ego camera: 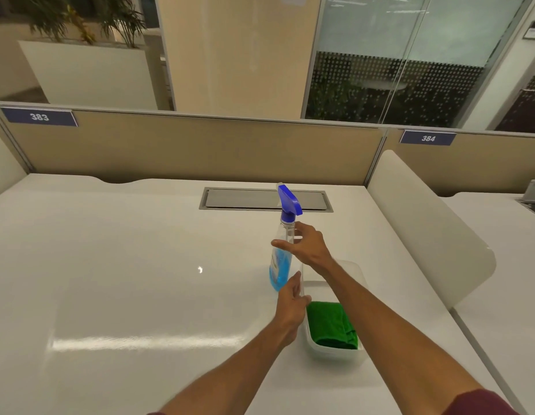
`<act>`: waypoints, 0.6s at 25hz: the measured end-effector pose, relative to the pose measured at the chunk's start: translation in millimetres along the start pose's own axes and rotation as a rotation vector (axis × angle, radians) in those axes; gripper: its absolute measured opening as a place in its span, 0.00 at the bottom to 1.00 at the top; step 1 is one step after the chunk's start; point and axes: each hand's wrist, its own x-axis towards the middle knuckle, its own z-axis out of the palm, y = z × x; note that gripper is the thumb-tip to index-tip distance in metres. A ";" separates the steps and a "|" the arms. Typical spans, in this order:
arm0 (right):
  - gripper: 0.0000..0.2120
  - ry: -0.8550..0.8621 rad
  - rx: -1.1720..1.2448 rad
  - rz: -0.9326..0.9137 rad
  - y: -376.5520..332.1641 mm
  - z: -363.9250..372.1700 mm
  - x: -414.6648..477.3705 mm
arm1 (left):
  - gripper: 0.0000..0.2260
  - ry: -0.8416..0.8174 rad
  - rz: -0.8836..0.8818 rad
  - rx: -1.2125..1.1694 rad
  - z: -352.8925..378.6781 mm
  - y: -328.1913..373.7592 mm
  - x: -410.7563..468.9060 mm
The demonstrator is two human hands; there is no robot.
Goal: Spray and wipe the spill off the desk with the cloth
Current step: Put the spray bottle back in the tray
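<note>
A clear spray bottle [280, 265] with blue liquid and a blue trigger head stands upright on the white desk [125, 280]. My right hand [305, 245] is at its neck with fingers spread, touching or just short of it, not closed round it. My left hand [291, 307] is open beside the bottle's base, at the rim of a clear plastic tub [335, 353]. A folded green cloth [332, 327] lies inside the tub. A small glinting wet spot [200, 269] shows on the desk left of the bottle.
A metal cable hatch [260, 200] is set in the desk behind the bottle. Beige partition panels [200, 148] labelled 383 and 384 close the back. A white divider [425, 223] borders the right side, with another desk beyond it.
</note>
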 end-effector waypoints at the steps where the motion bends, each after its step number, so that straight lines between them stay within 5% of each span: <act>1: 0.31 -0.005 -0.004 -0.005 -0.6 0.6 1.8 | 0.28 0.001 -0.002 0.002 0.1 -0.6 -0.2; 15: 0.17 0.053 0.082 -0.159 -23.0 -46.4 0.4 | 0.27 -0.011 0.009 0.024 -0.1 -3.8 -1.6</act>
